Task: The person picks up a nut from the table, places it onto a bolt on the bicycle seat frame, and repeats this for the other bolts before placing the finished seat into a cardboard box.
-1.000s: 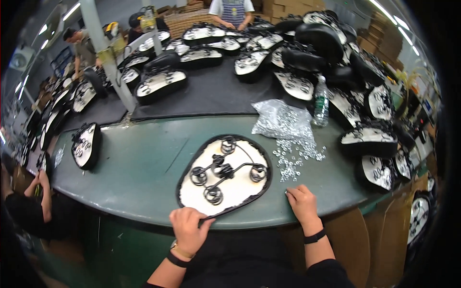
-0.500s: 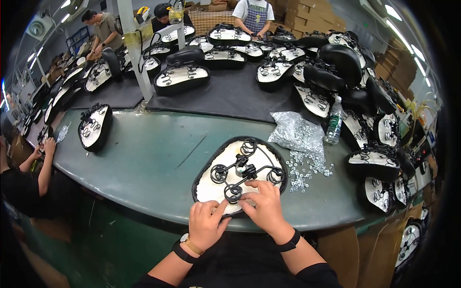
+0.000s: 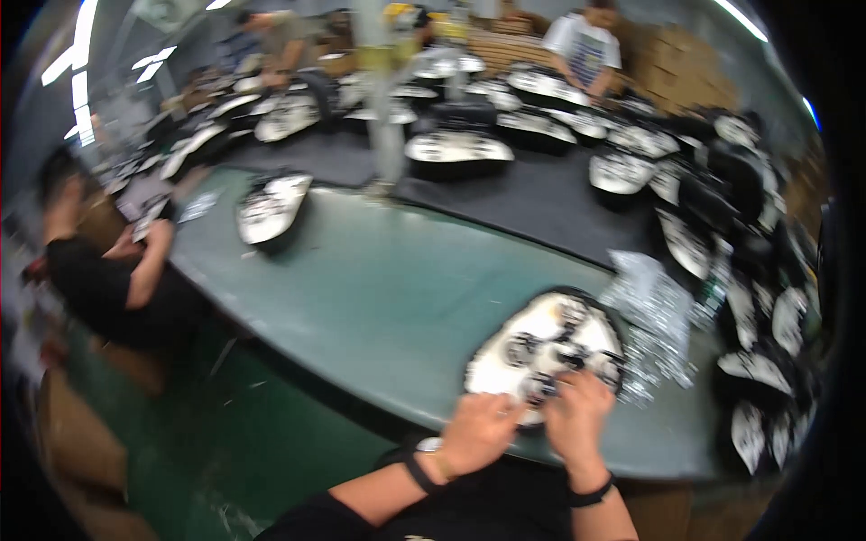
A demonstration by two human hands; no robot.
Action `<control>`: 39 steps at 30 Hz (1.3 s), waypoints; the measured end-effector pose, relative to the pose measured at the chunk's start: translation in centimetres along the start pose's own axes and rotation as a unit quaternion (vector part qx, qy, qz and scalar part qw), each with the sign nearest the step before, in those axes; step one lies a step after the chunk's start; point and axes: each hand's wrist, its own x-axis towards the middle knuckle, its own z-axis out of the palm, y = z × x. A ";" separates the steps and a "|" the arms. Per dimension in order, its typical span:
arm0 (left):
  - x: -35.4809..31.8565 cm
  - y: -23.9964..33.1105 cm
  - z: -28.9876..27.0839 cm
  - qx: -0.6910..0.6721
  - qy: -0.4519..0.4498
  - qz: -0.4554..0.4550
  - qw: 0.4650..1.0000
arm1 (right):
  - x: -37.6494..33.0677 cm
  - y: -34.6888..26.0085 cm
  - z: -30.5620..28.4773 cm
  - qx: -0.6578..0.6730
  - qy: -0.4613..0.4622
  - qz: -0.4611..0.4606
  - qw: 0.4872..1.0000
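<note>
An upturned bicycle saddle [image 3: 499,359] lies on the green table near its front edge, its white underside and black coil springs facing up. My left hand [image 3: 481,431] is closed at the saddle's near rim, by the nearest spring. Fingers bent, my right hand [image 3: 580,410] grips at that same spring and the wire frame from the right. Motion blur hides the fingertips and anything small between them. Just right of the saddle lie small clear plastic pieces [image 3: 657,356], spilling from a clear plastic bag [image 3: 639,288].
Another upturned saddle [image 3: 273,209] lies farther left on the green table [image 3: 361,270]. Many saddles are piled on the dark surface [image 3: 550,207] behind and at the right, near a plastic bottle [image 3: 713,293]. A co-worker [image 3: 117,270] sits at the left; others stand behind a post [image 3: 383,126].
The view has swung left, so the saddle and my hands appear farther right, and the picture has blurred. Both hands stay at the same near spring and rim.
</note>
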 end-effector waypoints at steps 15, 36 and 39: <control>-0.8 0.8 2.3 0.005 0.086 -0.011 0.996 | -0.3 2.8 0.2 -0.170 0.060 -0.157 0.971; 1.2 1.2 2.6 -0.030 -0.023 -0.056 0.998 | -0.8 1.9 -0.4 -0.135 0.048 -0.101 0.985; 1.0 1.0 2.8 -0.034 -0.037 -0.051 0.997 | -1.0 3.0 -0.4 -0.113 0.052 -0.151 0.981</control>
